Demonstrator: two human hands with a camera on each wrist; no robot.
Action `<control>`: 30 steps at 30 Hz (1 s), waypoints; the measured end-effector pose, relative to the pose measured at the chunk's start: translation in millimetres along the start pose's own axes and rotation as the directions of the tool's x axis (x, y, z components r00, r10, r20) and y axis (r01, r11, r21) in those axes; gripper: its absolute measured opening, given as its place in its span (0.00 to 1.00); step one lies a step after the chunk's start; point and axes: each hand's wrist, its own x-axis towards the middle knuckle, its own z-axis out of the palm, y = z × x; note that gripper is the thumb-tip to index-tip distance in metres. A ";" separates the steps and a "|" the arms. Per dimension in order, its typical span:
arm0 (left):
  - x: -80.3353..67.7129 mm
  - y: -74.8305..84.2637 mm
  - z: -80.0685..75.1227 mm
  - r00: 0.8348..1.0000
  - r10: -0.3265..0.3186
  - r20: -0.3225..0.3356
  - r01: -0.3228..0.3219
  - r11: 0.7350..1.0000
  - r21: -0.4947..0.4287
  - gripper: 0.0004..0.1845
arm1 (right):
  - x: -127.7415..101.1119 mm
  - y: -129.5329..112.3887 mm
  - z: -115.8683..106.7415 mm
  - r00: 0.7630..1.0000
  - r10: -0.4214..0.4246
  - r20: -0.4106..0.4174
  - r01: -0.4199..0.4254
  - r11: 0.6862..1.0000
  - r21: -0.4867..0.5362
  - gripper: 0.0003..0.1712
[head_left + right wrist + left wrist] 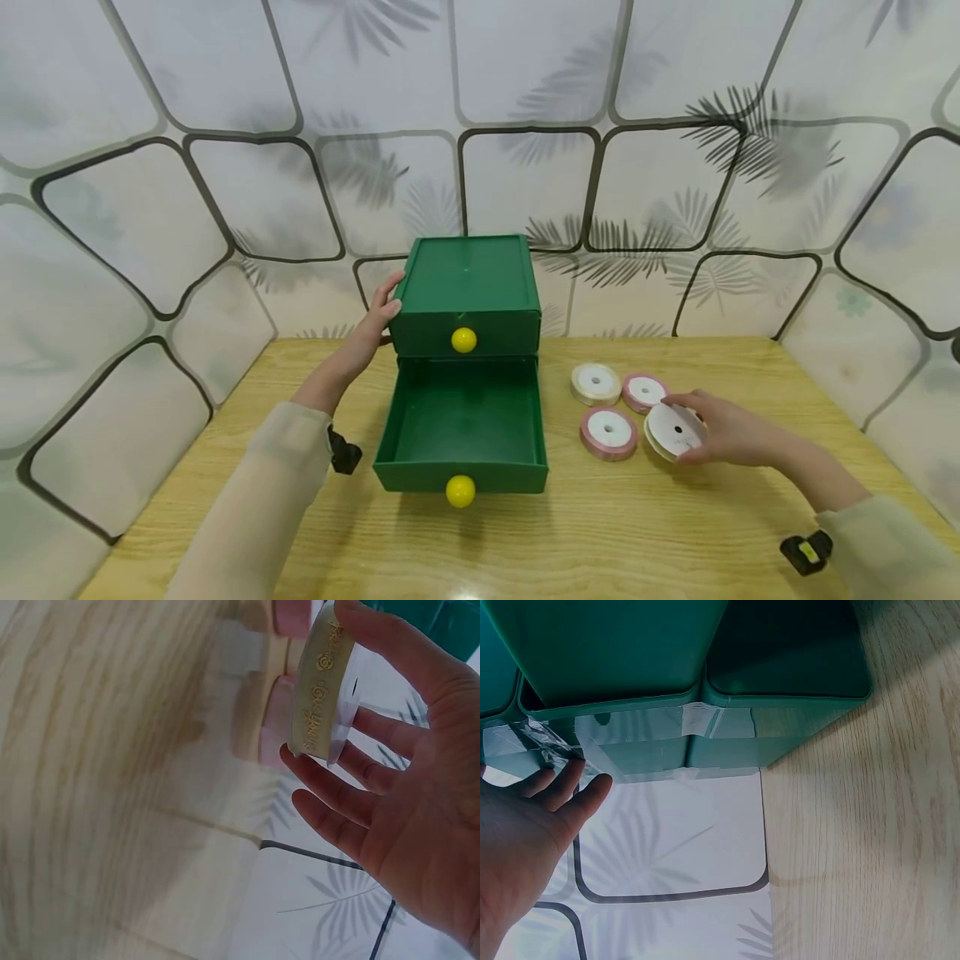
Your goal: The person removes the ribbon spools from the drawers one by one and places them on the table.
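Observation:
My right hand [723, 429] grips a cream ribbon spool [675, 433] by its edge, thumb on the near side and fingers on the far side. Gold lettering shows on that ribbon spool [324, 686] in the right wrist view. Beside it lie two pink ribbon spools, a nearer one [608, 433] and a farther one [645, 392], and another cream spool [596, 383]. My left hand [371, 321] rests against the left side of a green drawer cabinet [468, 275]. Its lower drawer [468, 417] stands pulled out with nothing inside; the upper drawer [427, 335] is closed.
Yellow ball knobs mark the upper [464, 340] and lower [461, 491] drawer fronts. The pulled-out drawer juts toward me over the wooden table [600, 533]. A patterned wall covering [525, 183] rises behind and at both sides. Clear tape [630, 731] runs along the cabinet's back.

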 end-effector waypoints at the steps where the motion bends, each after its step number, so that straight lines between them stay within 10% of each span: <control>1: 0.2 -0.1 -0.1 1.000 0.001 0.001 -0.001 1.000 0.001 0.37 | 0.5 2.1 1.7 1.000 0.007 0.005 -0.007 1.000 0.004 0.49; 30: 0.6 -2.0 -0.6 1.000 0.004 0.008 -0.004 1.000 0.001 0.36 | 16.0 14.4 17.1 0.996 0.029 0.086 -0.022 0.997 -0.078 0.50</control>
